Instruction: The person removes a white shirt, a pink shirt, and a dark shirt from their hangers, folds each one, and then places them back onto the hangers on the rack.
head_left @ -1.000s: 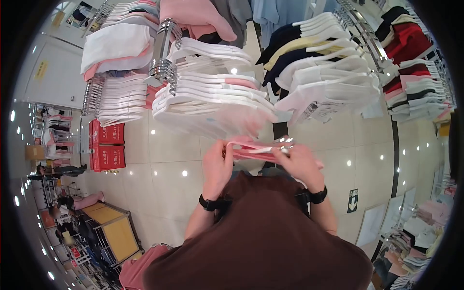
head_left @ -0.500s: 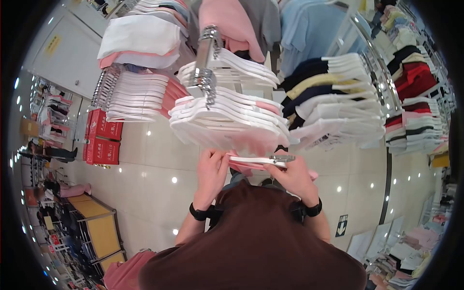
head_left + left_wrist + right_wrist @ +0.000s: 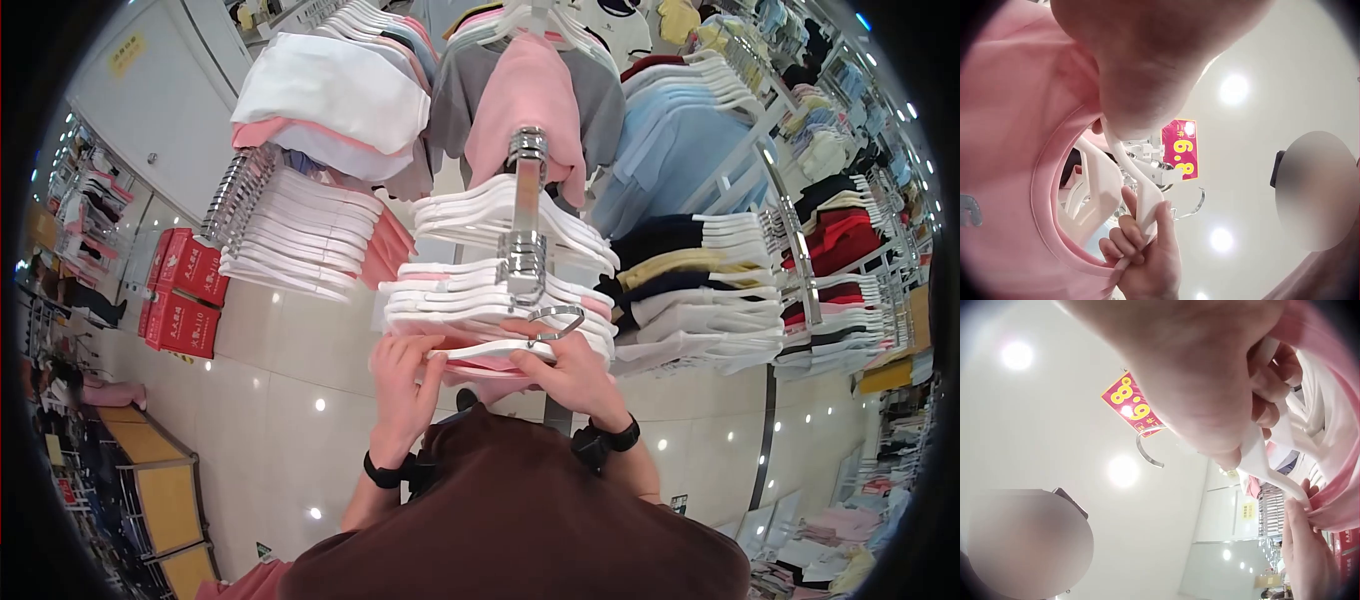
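A white hanger (image 3: 488, 350) with a metal hook (image 3: 558, 322) is held level in front of the rack, a pink shirt (image 3: 1016, 137) around it. My right hand (image 3: 578, 378) pinches the hanger beside its hook. At the other end my left hand (image 3: 405, 385) grips the hanger's tip and the shirt's neckline. In the left wrist view the right fingers curl round the hanger (image 3: 1147, 203). The right wrist view shows the left fingertips on the hanger's end by the collar (image 3: 1329, 509).
Just beyond the hands, white hangers (image 3: 440, 300) crowd a metal rail (image 3: 526, 205). Folded white clothes (image 3: 330, 90) lie at the upper left, red boxes (image 3: 185, 290) stand on the floor (image 3: 300, 400), and dark and white garments (image 3: 690, 310) hang to the right.
Both hands and the pink shirt on its hanger have come closer to the rack's front hangers. The hook now stands out above the right hand, and the view has shifted.
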Demonstrator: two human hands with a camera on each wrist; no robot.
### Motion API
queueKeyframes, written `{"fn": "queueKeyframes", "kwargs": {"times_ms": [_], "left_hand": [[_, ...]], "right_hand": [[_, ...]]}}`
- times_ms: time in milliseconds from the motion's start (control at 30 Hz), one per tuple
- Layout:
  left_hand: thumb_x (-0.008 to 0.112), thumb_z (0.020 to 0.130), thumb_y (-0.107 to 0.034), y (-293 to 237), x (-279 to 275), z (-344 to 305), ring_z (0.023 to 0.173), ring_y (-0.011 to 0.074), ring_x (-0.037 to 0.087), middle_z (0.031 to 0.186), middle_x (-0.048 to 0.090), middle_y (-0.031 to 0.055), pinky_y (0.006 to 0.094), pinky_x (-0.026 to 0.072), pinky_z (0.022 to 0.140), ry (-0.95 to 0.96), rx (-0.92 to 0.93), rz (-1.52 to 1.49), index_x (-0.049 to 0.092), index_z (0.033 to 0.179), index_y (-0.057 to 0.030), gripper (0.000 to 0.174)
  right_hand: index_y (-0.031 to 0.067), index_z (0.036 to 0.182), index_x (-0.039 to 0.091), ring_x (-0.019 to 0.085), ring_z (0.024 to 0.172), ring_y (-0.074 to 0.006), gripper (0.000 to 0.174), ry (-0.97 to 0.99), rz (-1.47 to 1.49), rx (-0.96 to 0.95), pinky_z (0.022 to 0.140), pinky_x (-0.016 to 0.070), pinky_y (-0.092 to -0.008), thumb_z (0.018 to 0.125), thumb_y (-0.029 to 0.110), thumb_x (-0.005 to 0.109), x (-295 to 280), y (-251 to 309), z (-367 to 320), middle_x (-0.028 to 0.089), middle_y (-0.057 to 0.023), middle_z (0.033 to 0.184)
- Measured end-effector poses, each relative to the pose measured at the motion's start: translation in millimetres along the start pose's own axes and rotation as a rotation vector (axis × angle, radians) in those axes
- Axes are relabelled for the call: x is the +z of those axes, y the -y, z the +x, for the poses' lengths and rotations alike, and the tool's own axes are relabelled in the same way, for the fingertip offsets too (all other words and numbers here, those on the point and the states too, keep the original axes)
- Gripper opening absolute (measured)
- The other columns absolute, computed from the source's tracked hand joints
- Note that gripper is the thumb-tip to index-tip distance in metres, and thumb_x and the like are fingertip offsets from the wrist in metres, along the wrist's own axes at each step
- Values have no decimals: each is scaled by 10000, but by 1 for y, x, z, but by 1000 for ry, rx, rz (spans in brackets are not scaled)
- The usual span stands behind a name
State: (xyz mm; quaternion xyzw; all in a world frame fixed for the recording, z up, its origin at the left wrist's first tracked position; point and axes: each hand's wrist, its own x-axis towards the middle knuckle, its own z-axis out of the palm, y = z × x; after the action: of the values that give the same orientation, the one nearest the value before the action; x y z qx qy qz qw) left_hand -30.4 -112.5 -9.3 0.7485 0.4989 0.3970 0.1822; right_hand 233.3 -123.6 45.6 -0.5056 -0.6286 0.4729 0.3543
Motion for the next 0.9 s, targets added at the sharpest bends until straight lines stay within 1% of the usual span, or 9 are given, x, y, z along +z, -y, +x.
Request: {"fn": "queueKeyframes", "kwargs": {"times_ms": [67, 167, 267, 333, 367, 533, 633, 700, 900], "left_hand": [[740, 959, -199, 5, -6, 8, 1099, 307, 617, 1097, 715, 81, 488, 408, 1076, 5, 19, 2, 753, 1141, -70, 223], [792, 916, -234, 17, -9, 17, 1071, 296, 616, 1077, 714, 69, 458, 424, 1009, 6, 39, 2, 758, 1130, -80, 266], [812, 899, -246, 26, -7, 29, 1049, 286, 611, 1054, 708, 58, 440, 430, 958, 14, 48, -12, 765, 1109, -92, 265], [812, 899, -245, 29, -7, 40, 1042, 281, 607, 1043, 703, 53, 434, 431, 942, 35, 60, -27, 768, 1097, -100, 249], [811, 901, -246, 30, -7, 45, 1043, 279, 604, 1037, 700, 49, 430, 428, 936, 35, 76, -40, 771, 1091, -105, 240], [804, 912, -245, 44, -4, 59, 1049, 275, 597, 1028, 696, 45, 418, 419, 940, 46, 123, -57, 770, 1080, -110, 219], [792, 918, -197, 55, -3, 63, 1015, 284, 597, 1047, 705, 61, 428, 411, 956, 69, 142, -64, 734, 1067, -84, 195], [802, 917, -233, 62, 0, 58, 1044, 287, 595, 1046, 704, 52, 426, 415, 957, 130, 111, -91, 749, 1057, -81, 213], [793, 930, -229, 66, 3, 55, 1071, 298, 611, 1095, 717, 74, 443, 419, 995, 137, 99, -112, 735, 1098, -71, 237]], "right_hand": [[11, 1390, 683, 723, 910, -273, 444, -30, 4, -4, 858, 548, -370, 991, 205, 714, 7, -9, 11, 775, -202, 1033], [27, 1403, 690, 709, 789, -191, 430, -62, 50, -40, 744, 551, -331, 1002, 182, 712, 11, -9, 19, 777, -128, 934], [51, 1402, 699, 667, 683, -99, 389, -63, 179, 254, 612, 523, -267, 1032, 173, 690, 10, 8, 22, 748, -47, 857], [76, 1407, 698, 630, 613, -50, 365, -103, 149, 253, 531, 492, -218, 1061, 188, 663, 9, 18, 26, 720, -8, 815], [64, 1408, 689, 651, 630, -72, 365, -106, 126, 269, 547, 528, -236, 1073, 207, 653, 8, 25, 29, 735, -25, 841], [57, 1362, 718, 669, 643, -87, 346, -190, 124, 281, 552, 535, -256, 1080, 248, 661, 16, 24, 36, 746, -44, 850], [36, 1313, 745, 676, 692, -83, 327, -163, -36, 352, 590, 543, -262, 1073, 246, 675, 20, 24, 40, 739, -37, 834], [26, 1287, 760, 658, 743, -61, 321, -178, -103, 182, 639, 538, -262, 1059, 244, 698, 25, 14, 37, 736, -21, 829], [48, 1307, 760, 598, 723, -55, 329, -215, 30, 91, 657, 515, -283, 1036, 232, 727, 30, 0, 42, 737, -23, 813]]}}
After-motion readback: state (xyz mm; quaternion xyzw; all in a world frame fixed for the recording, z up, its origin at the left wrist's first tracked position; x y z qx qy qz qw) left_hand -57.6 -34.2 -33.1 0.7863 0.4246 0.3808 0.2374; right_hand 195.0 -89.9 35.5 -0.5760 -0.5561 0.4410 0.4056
